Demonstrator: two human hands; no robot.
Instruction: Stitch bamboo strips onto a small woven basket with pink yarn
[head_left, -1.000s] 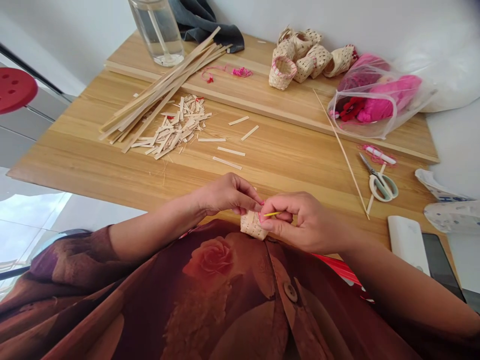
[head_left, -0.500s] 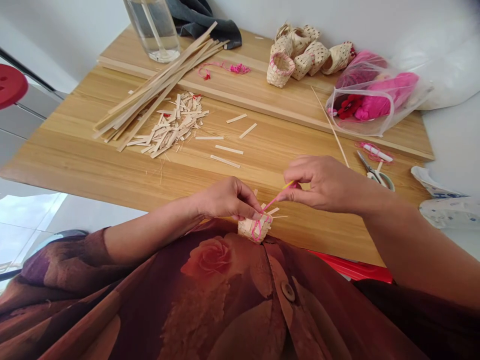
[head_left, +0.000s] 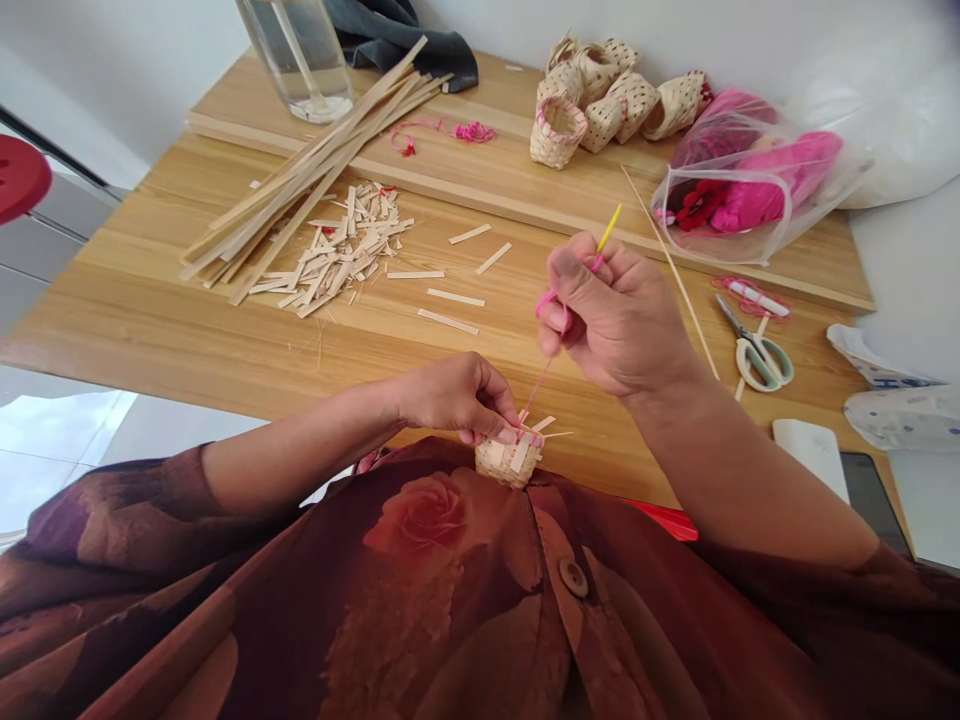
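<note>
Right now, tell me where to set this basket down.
Bare table lies between the shavings and the left hand, and just below the scissors. Crowded: the back board, with the small baskets and plastic bag.

A maroon-brown blouse (head_left: 300, 610), apparently silky, shows a large printed rose (head_left: 418, 515), a round button (head_left: 574, 577) and loose sleeves (head_left: 127, 510).

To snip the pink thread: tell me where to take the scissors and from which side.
Take the scissors by the grip, the two pale loops, coming from the near side with the right hand. They lie flat on the table with the loops toward the person and the blades pointing away to the far left, so this approach likely keeps fingers off the blades.
</note>
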